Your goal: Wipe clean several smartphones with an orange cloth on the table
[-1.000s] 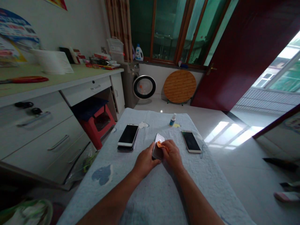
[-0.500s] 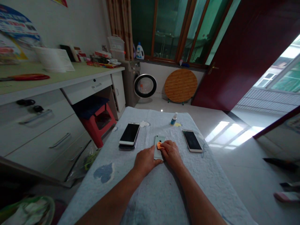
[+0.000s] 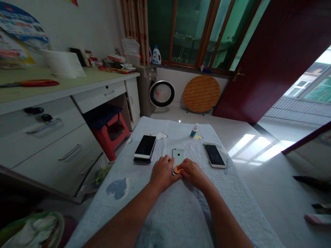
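A silver-grey smartphone lies back up on the cloth-covered table, its dark apple logo showing. My left hand grips its left side and lower edge, fingers along the side and thumb near the bottom. Between the fingers of my right hand is a small orange cloth, pressed on the lower part of the phone's back. To the left, a white-framed smartphone rests on top of another dark one. A further smartphone lies screen up on the right. Behind stands a small spray bottle.
The table wears a pale blue cloth. Left of it are a red stool and a white desk with drawers. Beyond stand a washing machine with its round door open and a round wooden tabletop against the wall.
My right hand has drawn the orange cloth from the logo down to the phone's lower end. My left hand stays at the phone's side, its fingers reaching slightly higher. The view has shifted a little.
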`<state>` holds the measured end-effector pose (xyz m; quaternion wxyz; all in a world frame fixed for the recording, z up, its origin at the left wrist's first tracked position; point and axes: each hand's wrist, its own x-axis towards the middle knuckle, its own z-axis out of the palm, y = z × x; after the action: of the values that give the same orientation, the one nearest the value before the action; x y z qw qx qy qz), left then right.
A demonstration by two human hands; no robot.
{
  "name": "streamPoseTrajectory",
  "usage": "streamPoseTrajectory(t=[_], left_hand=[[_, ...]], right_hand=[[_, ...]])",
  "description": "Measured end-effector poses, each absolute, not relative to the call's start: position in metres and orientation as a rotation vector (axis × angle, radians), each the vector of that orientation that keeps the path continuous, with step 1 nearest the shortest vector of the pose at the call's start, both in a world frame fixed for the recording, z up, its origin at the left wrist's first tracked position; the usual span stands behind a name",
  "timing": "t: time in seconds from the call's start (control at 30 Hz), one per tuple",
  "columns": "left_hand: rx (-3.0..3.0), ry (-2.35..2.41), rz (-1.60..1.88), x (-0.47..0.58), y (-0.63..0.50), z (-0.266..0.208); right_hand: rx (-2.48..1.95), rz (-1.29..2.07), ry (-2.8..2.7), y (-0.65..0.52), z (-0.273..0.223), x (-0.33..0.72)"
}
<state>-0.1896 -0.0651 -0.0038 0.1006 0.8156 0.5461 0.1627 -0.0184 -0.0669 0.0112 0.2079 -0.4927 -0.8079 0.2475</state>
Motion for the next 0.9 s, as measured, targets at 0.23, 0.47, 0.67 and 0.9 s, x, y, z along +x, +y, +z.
streamPoseTrajectory(t=[0.23,0.47,0.67,0.9], left_hand=[[2.422,1.487,0.494,-0.196,-0.064,-0.004],[2.396,1.427,0.456,-0.203,-0.059,-0.004],[2.417,1.400,0.489,-0.204,-0.056,-0.009],[2.408,1.386,0.454,-0.206,-0.053,-0.009]], right_hand=[[-1.568,0.445,-1.957,-0.052,-0.010,-0.020],[-1.573,0.524,-2.112,-0.057,0.000,-0.011],[-1.437,0.546,-2.324,-0.068,0.005,-0.037],[-1.369,0.642,-2.363,-0.068,0.010,-0.025]])
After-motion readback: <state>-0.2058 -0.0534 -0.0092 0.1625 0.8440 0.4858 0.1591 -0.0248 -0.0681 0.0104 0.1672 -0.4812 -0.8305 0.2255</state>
